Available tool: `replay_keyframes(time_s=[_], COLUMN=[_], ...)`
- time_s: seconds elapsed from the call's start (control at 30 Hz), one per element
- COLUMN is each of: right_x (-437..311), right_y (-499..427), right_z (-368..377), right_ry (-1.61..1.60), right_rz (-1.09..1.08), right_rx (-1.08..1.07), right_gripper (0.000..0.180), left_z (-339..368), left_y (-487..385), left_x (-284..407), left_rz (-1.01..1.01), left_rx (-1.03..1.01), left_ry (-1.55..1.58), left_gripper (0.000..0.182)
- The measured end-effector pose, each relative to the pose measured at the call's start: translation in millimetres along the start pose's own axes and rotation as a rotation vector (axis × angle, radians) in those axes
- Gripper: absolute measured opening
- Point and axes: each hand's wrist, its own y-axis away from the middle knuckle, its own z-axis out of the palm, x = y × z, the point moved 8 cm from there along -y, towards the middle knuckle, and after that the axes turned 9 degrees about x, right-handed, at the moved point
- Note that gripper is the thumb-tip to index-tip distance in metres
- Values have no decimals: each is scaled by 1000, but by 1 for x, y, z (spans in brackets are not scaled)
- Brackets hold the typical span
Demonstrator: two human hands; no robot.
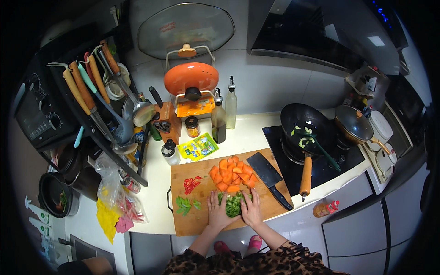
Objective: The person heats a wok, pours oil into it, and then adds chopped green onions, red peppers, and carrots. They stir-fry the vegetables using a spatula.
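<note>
A heap of chopped green leaves (234, 205) lies at the front of the wooden cutting board (202, 172). My left hand (219, 210) cups its left side, fingers pointing away from me. From the right, my right hand (252, 210) curves around the same heap, so the greens are held between both palms. Just beyond my fingertips is a pile of orange carrot chunks (232, 173). Sliced red chili (191, 185) and a few green leaf pieces (184, 205) rest on the board's left part. A black cleaver (270, 177) lies flat along the right side, apart from my hands.
Right of the board, a black wok (304, 127) with pale green pieces and a green spatula (323, 151) sits on the cooktop (347, 158); its wooden handle (306, 175) juts forward. Behind stand glass bottles (218, 120) and a knife block (171, 118). Utensils (99, 99) hang left.
</note>
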Motion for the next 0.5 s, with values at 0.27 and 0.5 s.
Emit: replay_keyframes(time_s=[0.27, 0.5], right_x=[-6, -9], right_y=[4, 3], right_z=[12, -1], right_ry=[-143, -126], right_rz=[155, 133], right_rx=[103, 90], right_gripper=[31, 33], left_z=[11, -11], left_y=[0, -2], left_x=[1, 7], left_rz=[-61, -42], left_rx=[135, 88], left_ry=[241, 178], left_gripper=[85, 85])
